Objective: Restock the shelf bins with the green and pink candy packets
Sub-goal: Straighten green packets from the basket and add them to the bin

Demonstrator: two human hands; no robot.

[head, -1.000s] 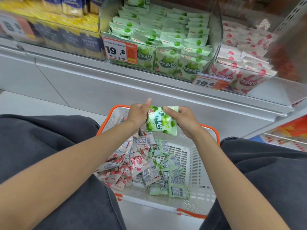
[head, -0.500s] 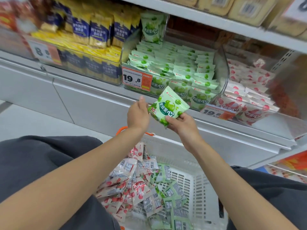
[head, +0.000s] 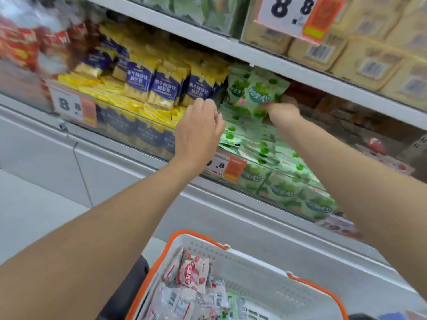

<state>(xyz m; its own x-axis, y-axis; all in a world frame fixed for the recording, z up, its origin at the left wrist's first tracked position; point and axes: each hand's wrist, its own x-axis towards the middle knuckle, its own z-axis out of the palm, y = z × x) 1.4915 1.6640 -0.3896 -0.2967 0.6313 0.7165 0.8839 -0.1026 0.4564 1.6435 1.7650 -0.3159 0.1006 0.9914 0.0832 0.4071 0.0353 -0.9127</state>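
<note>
green candy packet (head: pixel 258 93) gripped by right hand (head: pixel 280 110), over green bin (head: pixel 288 188), left hand (head: pixel 198 132) loose

Glossy plastic-film green packet (head: pixel 262 94); clear, smooth plastic bin (head: pixel 277 188); matt white perforated-plastic basket (head: pixel 254 262) with orange rim; paper price label (head: pixel 74 106); smooth, satin grey shelf edge (head: pixel 254 57)

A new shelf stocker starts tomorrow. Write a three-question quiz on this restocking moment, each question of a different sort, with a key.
1. Which hand grips the green packet up at the shelf? A left, B right, C both.
2. True or false: the left hand holds nothing.
3. Fill in: the white basket has an ___ rim.
Key: 1 B, the right hand; 2 true; 3 orange.
</note>
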